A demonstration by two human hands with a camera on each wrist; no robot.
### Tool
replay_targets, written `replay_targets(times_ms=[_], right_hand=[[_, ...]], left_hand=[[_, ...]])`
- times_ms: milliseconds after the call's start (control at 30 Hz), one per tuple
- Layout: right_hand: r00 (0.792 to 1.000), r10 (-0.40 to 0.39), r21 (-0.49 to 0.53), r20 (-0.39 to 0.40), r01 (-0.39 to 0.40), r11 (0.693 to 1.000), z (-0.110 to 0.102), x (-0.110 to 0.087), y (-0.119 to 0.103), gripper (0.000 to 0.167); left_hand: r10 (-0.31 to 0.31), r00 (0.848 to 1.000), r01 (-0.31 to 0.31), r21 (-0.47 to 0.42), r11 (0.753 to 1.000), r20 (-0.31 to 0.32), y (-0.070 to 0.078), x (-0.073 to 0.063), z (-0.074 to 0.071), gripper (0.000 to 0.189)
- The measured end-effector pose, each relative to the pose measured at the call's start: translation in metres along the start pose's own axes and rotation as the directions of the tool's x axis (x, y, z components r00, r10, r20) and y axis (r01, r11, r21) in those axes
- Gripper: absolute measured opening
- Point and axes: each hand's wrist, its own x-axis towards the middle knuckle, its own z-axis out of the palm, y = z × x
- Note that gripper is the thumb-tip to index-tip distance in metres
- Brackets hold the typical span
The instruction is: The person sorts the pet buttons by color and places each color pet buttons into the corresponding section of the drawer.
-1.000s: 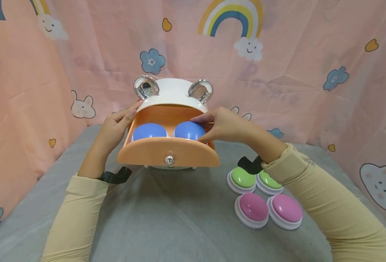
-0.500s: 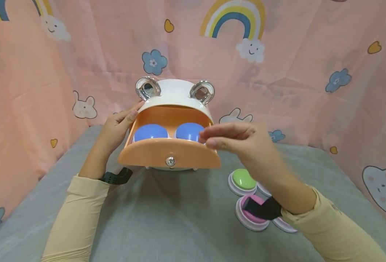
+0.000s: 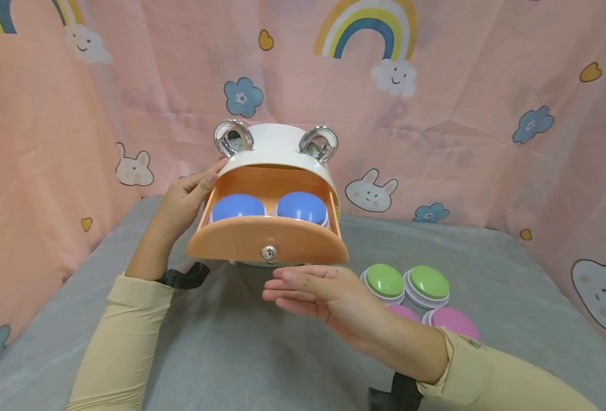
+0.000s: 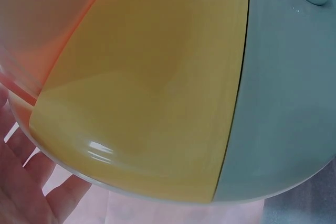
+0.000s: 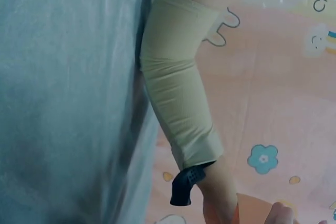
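A white box (image 3: 277, 140) with shiny silver ears stands at the centre of the head view. Its orange drawer (image 3: 268, 237) is pulled out, holding two blue dome-shaped buttons, one left (image 3: 237, 206) and one right (image 3: 301, 206). My left hand (image 3: 181, 202) rests against the box's left side with extended fingers. In the left wrist view those fingers (image 4: 68, 195) lie along the box's rim, beside a yellow drawer front (image 4: 142, 87) and a green one (image 4: 283, 93). My right hand (image 3: 328, 297), fingers straight and holding nothing, is just below the orange drawer's front.
Two green buttons (image 3: 385, 279) and two pink buttons (image 3: 454, 322) with white bases sit on the grey cloth (image 3: 241, 354) to the right; my right forearm partly covers the pink ones. A pink printed curtain (image 3: 452, 148) hangs behind and at both sides.
My right hand has let go of the right blue button, leaving it in the drawer, and has drawn back, then down below the drawer front. My left hand stays on the box.
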Motion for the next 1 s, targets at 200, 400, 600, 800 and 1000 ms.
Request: replay_targets(times_ms=[200,400,600,800,1000], right_hand=[[1.0,0.021,0.084,-0.02,-0.019,0.996,0.011,0.01,0.002,0.043],[0.998,0.022,0.142,-0.064,-0.013,0.99,0.018,0.017,0.002,0.042],[0.993,0.01,0.205,-0.114,0.014,0.979,0.022,0.023,0.0,0.039],[0.99,-0.004,0.208,-0.14,0.033,0.977,0.024,0.027,-0.002,0.036],[0.984,-0.039,0.194,-0.173,0.073,0.978,0.025,0.036,-0.006,0.036]], left_hand=[[0.029,1.0,-0.029,-0.016,0.999,-0.011,0.0,0.0,0.0,0.045],[0.029,1.0,-0.029,-0.022,0.999,-0.009,0.0,0.0,0.0,0.044],[0.018,1.0,-0.018,-0.014,1.0,-0.01,0.001,0.0,0.001,0.045],[0.023,1.0,-0.023,-0.013,1.0,-0.011,0.002,0.0,0.001,0.046],[0.039,0.999,-0.039,-0.002,0.999,-0.005,0.001,0.0,0.0,0.046]])
